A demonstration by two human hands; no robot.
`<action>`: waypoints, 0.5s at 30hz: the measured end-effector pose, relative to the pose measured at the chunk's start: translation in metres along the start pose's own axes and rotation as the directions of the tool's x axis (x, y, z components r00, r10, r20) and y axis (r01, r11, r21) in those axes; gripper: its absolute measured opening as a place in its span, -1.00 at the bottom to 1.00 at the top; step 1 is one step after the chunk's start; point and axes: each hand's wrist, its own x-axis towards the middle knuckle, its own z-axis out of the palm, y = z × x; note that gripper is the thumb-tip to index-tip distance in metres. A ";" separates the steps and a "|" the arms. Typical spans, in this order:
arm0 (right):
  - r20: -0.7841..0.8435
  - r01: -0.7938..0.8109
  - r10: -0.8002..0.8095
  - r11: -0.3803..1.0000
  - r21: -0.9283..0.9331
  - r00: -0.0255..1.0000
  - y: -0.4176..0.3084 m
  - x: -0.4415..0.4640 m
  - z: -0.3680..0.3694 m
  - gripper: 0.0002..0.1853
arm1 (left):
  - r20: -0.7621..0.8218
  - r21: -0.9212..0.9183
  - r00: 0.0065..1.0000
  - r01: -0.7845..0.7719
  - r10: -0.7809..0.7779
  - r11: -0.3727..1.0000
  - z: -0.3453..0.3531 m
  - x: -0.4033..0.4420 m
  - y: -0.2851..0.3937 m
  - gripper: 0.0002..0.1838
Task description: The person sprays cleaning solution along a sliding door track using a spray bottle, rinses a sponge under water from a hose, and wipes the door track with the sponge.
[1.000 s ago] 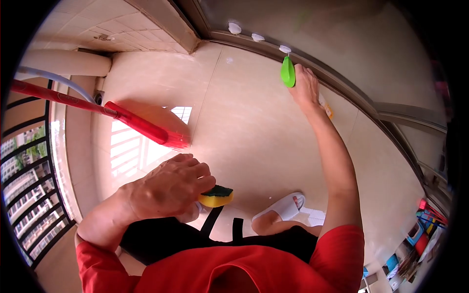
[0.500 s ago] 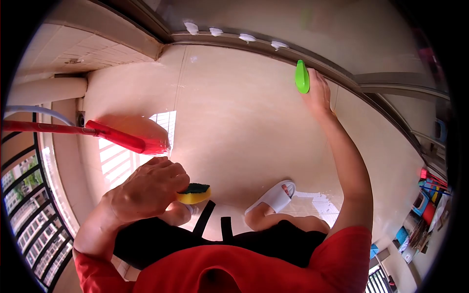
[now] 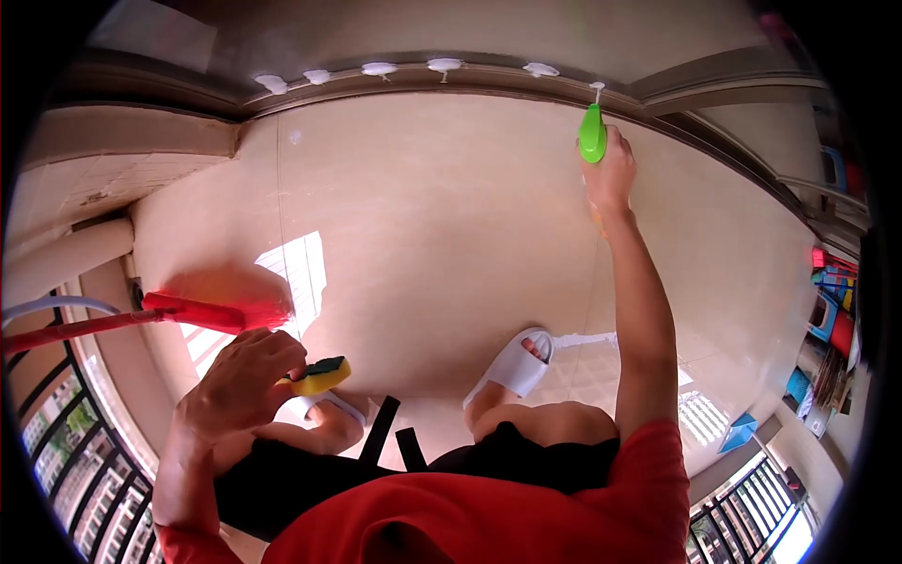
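Observation:
My right hand [image 3: 613, 174] is wrapped round a bottle with a green spray head [image 3: 592, 134]; most of the bottle is hidden by the hand. White foam [image 3: 598, 86] shows at its nozzle, against the door frame. Several more foam blobs, one of them a foam patch [image 3: 444, 66], sit in a row along the lower glass door and its frame [image 3: 498, 83]. My left hand [image 3: 246, 374] grips a yellow sponge [image 3: 322, 378] with a dark green scouring side, held above my left foot.
A red broom [image 3: 211, 313] lies at the left, near a pale pipe [image 3: 75, 258] and a barred railing [image 3: 89, 461]. Tiled floor [image 3: 423, 216] spreads ahead of my white slippers [image 3: 520, 365]. Colourful items and a blue container [image 3: 739, 431] stand at the right.
My view has turned and moved rightward along the door. The spray bottle has moved right along the frame, and more foam blobs show. My left hand still holds the sponge.

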 end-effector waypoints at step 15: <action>-0.204 -0.201 0.203 0.979 0.027 0.958 0.048 0.008 -0.033 -0.63 | 0.013 0.027 1.000 0.025 -0.025 0.999 -0.002 0.020 0.002 -0.79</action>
